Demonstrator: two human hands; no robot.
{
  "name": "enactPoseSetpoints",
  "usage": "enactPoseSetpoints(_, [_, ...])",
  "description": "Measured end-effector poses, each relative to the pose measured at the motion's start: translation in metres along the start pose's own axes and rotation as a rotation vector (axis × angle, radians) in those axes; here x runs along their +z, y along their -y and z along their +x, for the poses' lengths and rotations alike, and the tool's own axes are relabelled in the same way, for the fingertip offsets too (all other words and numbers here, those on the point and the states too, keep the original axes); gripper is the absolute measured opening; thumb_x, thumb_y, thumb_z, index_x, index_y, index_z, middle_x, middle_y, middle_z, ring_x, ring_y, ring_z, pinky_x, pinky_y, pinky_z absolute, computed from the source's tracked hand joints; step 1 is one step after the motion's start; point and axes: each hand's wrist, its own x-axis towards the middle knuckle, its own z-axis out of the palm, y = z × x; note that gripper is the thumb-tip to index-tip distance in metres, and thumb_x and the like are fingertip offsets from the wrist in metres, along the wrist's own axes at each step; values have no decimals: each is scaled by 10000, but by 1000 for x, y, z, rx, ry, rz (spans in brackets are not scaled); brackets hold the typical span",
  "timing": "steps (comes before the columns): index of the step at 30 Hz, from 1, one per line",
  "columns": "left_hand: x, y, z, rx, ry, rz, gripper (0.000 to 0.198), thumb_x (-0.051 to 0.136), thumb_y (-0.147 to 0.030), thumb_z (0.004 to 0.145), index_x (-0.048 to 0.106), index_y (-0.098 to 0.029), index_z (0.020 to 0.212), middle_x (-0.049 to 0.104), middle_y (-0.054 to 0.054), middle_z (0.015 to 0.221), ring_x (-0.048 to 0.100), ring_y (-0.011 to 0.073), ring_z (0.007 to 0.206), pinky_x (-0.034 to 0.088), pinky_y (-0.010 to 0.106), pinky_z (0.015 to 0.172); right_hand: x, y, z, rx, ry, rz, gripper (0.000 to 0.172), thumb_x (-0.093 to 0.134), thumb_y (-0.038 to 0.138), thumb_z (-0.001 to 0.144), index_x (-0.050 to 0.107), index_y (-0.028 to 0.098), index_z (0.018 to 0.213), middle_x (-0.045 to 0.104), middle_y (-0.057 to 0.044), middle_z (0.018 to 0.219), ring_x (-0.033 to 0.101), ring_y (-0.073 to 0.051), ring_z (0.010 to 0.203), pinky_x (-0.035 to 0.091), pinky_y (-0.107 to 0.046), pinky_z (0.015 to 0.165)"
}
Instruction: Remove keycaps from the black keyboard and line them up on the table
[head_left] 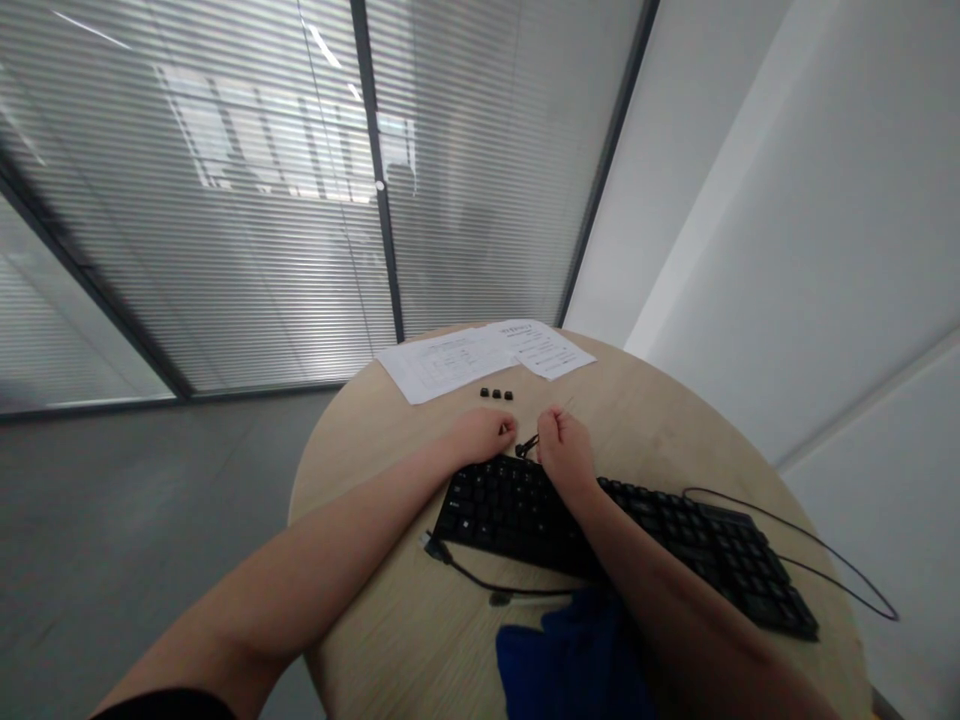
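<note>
My right hand (pixel 566 445) is closed above the top edge of a black keyboard (pixel 510 500). From its fingers, pointing left, sticks a small black tool with thin prongs, which looks like a keycap puller (pixel 528 446); a dark block, perhaps a keycap, shows at its tip. Just left of it, my left hand (pixel 484 435) rests at the keyboard's upper left edge with fingers curled in; whatever they hold, if anything, is hidden. Three black keycaps (pixel 496 394) lie in a row beyond my left hand. My right forearm covers part of the keyboard.
Printed papers (pixel 457 360) lie at the far side of the round wooden table (pixel 375 640). A cable with a USB plug (pixel 437 547) runs below the keyboard, near a blue cloth (pixel 570 660). Another cable (pixel 840 560) loops past the right edge. Glass panels with blinds stand behind.
</note>
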Motion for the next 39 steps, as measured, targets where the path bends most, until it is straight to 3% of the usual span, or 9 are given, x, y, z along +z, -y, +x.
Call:
enactPoseSetpoints(5, [-5, 5, 4, 25, -39, -69, 209, 557, -282, 910, 728, -198, 824, 719, 29, 800, 623, 187, 750, 435, 276, 675, 2, -3, 3, 82, -11, 78, 316, 356, 339, 935, 437, 226, 652, 494, 9, 494, 492, -158, 497, 303, -242, 504])
enactPoseSetpoints(10, [-21, 11, 4, 162, -103, -355, 200, 576, -318, 919, 714, -172, 905, 724, 22, 849, 618, 157, 754, 451, 259, 681, 4, -8, 10, 120, -48, 143, 324, 338, 355, 937, 433, 227, 655, 464, 20, 482, 470, -157, 482, 276, -246, 488])
enactPoseSetpoints(16, [-24, 8, -4, 267, 100, -505, 136, 689, -273, 832, 699, -179, 930, 719, -1, 828, 627, 128, 714, 475, 233, 665, 4, -7, 10, 162, -41, 166, 316, 346, 346, 933, 449, 225, 659, 480, 17, 491, 483, -161, 494, 282, -243, 494])
enactPoseSetpoints(24, [-21, 8, -4, 295, 138, -458, 99, 670, -214, 797, 692, -192, 892, 673, -20, 760, 594, 126, 700, 442, 230, 641, 3, -4, 8, 102, -22, 84, 322, 352, 339, 941, 454, 222, 659, 494, 10, 517, 487, -165, 519, 270, -250, 514])
enactPoseSetpoints(30, [-26, 16, -4, 290, 243, -522, 125, 675, -270, 783, 675, -186, 876, 608, -30, 707, 550, 125, 662, 419, 230, 604, 4, -1, 9, 68, -53, -16, 312, 373, 317, 931, 479, 214, 656, 533, -10, 577, 498, -173, 572, 260, -259, 550])
enactPoseSetpoints(34, [-29, 28, 0, 249, 166, -523, 145, 669, -282, 800, 672, -175, 898, 629, -18, 729, 559, 127, 665, 433, 238, 621, 4, -4, 10, 84, -67, -3, 335, 353, 342, 944, 468, 216, 656, 531, -14, 582, 511, -178, 593, 259, -258, 554])
enactPoseSetpoints(39, [-26, 33, 23, 83, -115, -292, 149, 654, -244, 819, 700, -188, 949, 723, 18, 899, 628, 165, 796, 501, 285, 765, 6, -4, 10, 82, -112, 38, 367, 331, 370, 945, 454, 221, 633, 532, -20, 581, 514, -180, 590, 262, -255, 549])
